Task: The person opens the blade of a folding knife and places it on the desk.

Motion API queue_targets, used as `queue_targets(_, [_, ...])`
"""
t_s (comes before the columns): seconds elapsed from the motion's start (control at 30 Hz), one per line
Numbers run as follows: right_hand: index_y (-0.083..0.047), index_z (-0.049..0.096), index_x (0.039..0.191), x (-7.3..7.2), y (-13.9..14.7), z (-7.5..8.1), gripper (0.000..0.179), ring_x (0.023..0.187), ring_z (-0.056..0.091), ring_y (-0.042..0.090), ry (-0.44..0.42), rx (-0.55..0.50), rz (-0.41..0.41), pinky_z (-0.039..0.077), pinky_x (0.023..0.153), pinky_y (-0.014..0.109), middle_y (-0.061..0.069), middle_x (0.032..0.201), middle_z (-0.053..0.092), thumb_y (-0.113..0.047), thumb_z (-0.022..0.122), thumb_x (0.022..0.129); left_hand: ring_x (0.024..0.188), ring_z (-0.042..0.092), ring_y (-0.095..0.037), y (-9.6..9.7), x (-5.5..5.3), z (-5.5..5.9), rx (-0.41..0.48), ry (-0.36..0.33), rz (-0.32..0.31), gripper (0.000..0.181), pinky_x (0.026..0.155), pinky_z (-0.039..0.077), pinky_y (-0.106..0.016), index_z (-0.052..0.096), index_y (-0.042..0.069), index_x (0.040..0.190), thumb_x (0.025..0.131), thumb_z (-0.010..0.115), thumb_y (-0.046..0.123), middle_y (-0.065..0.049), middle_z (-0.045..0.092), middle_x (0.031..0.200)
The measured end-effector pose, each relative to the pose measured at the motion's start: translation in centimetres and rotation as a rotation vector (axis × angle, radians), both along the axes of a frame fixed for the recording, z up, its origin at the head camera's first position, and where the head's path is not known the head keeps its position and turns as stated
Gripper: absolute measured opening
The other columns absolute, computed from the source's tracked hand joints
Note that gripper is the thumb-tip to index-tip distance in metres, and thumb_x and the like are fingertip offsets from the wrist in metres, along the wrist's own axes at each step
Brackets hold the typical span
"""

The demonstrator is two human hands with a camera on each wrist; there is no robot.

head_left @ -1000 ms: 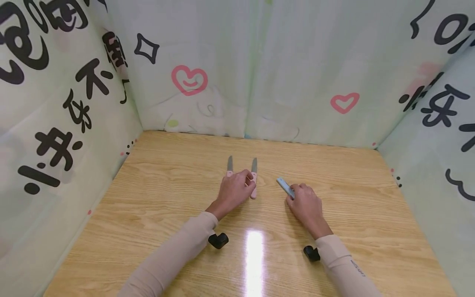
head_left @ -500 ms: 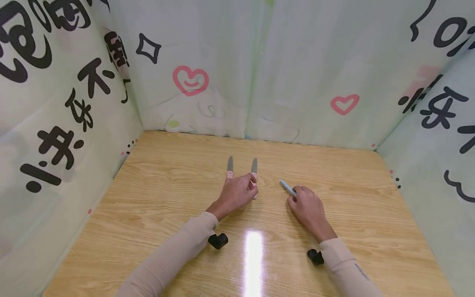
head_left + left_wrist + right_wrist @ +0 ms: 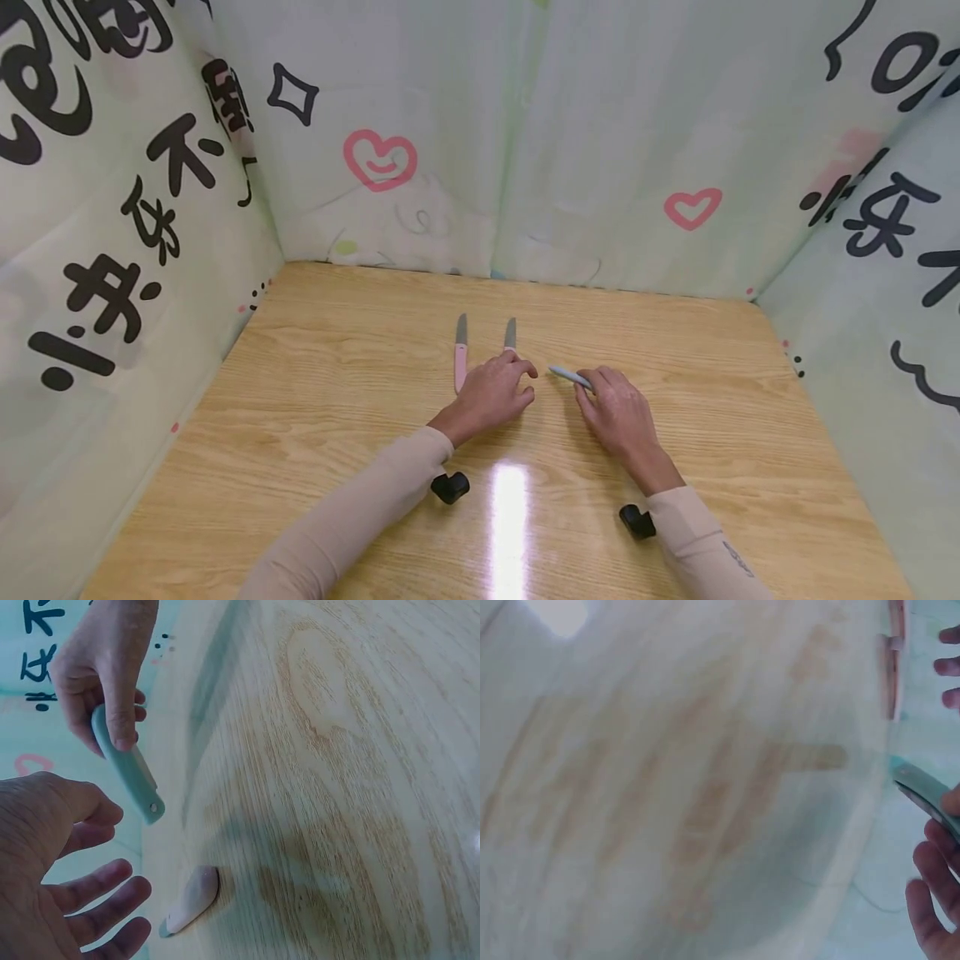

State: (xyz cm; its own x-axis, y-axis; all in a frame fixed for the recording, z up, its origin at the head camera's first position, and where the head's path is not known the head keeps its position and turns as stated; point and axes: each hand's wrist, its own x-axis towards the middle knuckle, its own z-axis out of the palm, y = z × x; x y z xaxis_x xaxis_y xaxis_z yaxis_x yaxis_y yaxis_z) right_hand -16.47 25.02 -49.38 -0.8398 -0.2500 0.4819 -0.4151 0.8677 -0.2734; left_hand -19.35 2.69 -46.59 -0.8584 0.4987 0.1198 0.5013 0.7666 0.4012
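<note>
My right hand grips a light blue folding knife by one end, its other end pointing left. In the left wrist view the blade shows folded along the handle, and the knife is raised over the table. My left hand is open near the knife's free end, fingers apart and a small gap between. On the table lie two pink-handled folding knives with blades out, tips pointing away. The left pink knife shows almost whole; the right pink knife has its handle mostly hidden under my left hand.
A wood-grain table spreads under both hands, with a bright light reflection near its front. Pale printed curtains enclose the back and both sides. A small black device sits at each wrist.
My left hand has shifted right and its fingers have spread, uncovering the left pink knife's handle. The blue knife has tilted flatter, its free end swinging left toward my left hand.
</note>
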Motion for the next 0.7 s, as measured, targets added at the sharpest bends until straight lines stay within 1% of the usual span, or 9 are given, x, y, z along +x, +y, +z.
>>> queue_targets(0.1, [-0.001,0.07,0.106,0.2,-0.1,0.6,0.015,0.085,0.064,0.028,-0.08,-0.086,0.05,0.054,0.07,0.047,0.008,0.094,0.065,-0.006,0.074,0.093,0.11,0.06,-0.019,0.1,0.0,0.1,-0.005,0.018,-0.005,0.027,0.084,0.053,-0.031,0.072,0.017,0.124,0.1,0.064,0.026,-0.002,0.062,0.125])
queue_targets(0.17, [-0.002,0.07,0.107,0.3,-0.2,1.1,0.014,0.086,0.064,0.026,-0.138,-0.156,0.095,0.054,0.072,0.046,0.006,0.095,0.064,-0.004,0.074,0.093,0.125,0.054,-0.022,0.2,0.0,0.2,-0.021,0.035,-0.021,0.031,0.094,0.051,-0.035,0.071,0.017,0.129,0.101,0.063,0.028,-0.003,0.06,0.135])
queue_targets(0.23, [-0.003,0.07,0.108,0.4,-0.3,1.5,0.015,0.087,0.064,0.025,-0.181,-0.213,0.134,0.054,0.074,0.046,0.005,0.096,0.064,-0.003,0.074,0.093,0.131,0.05,-0.024,0.3,0.0,0.3,-0.039,0.055,-0.043,0.034,0.098,0.049,-0.037,0.069,0.019,0.133,0.101,0.063,0.029,-0.002,0.057,0.142])
queue_targets(0.33, [-0.003,0.07,0.109,0.6,-0.7,2.2,0.016,0.088,0.066,0.024,-0.209,-0.276,0.172,0.056,0.074,0.047,0.003,0.097,0.065,-0.004,0.074,0.094,0.125,0.052,-0.022,0.6,0.1,0.4,-0.034,0.089,-0.074,0.036,0.094,0.05,-0.034,0.068,0.02,0.135,0.101,0.064,0.031,-0.001,0.058,0.142])
queue_targets(0.37, [-0.004,0.071,0.109,0.6,-0.8,2.5,0.016,0.088,0.066,0.023,-0.21,-0.292,0.182,0.056,0.074,0.047,0.003,0.097,0.066,-0.004,0.074,0.093,0.12,0.055,-0.02,0.6,0.2,0.5,-0.019,0.102,-0.081,0.035,0.091,0.051,-0.032,0.069,0.02,0.133,0.101,0.065,0.032,0.0,0.061,0.138])
queue_targets(0.47, [-0.005,0.072,0.108,0.9,-1.3,3.0,0.016,0.089,0.067,0.022,-0.197,-0.328,0.21,0.057,0.074,0.048,0.002,0.097,0.067,-0.004,0.075,0.092,0.109,0.061,-0.016,0.8,0.2,0.6,0.053,0.116,-0.094,0.029,0.092,0.051,-0.032,0.074,0.019,0.126,0.101,0.067,0.032,0.003,0.069,0.124])
queue_targets(0.57, [-0.004,0.072,0.106,1.0,-1.7,3.3,0.017,0.088,0.067,0.021,-0.164,-0.354,0.229,0.057,0.074,0.049,0.003,0.097,0.067,0.0,0.077,0.09,0.101,0.066,-0.012,0.9,0.3,0.7,0.135,0.08,-0.101,0.025,0.088,0.053,-0.03,0.076,0.017,0.12,0.102,0.066,0.031,0.004,0.072,0.116])
queue_targets(0.67, [-0.003,0.071,0.106,1.1,-2.0,3.2,0.02,0.087,0.067,0.02,-0.125,-0.364,0.222,0.057,0.073,0.047,0.004,0.098,0.068,0.004,0.078,0.087,0.098,0.067,-0.01,0.9,0.4,0.7,0.204,0.012,-0.11,0.024,0.079,0.053,-0.024,0.075,0.014,0.119,0.102,0.065,0.028,0.002,0.071,0.116])
queue_targets(0.7, [-0.002,0.071,0.105,1.1,-2.0,3.2,0.021,0.086,0.068,0.021,-0.115,-0.368,0.22,0.057,0.073,0.046,0.006,0.098,0.068,0.005,0.078,0.087,0.098,0.068,-0.01,0.9,0.4,0.7,0.226,-0.013,-0.114,0.023,0.08,0.052,-0.023,0.074,0.013,0.119,0.102,0.065,0.027,0.001,0.071,0.116])
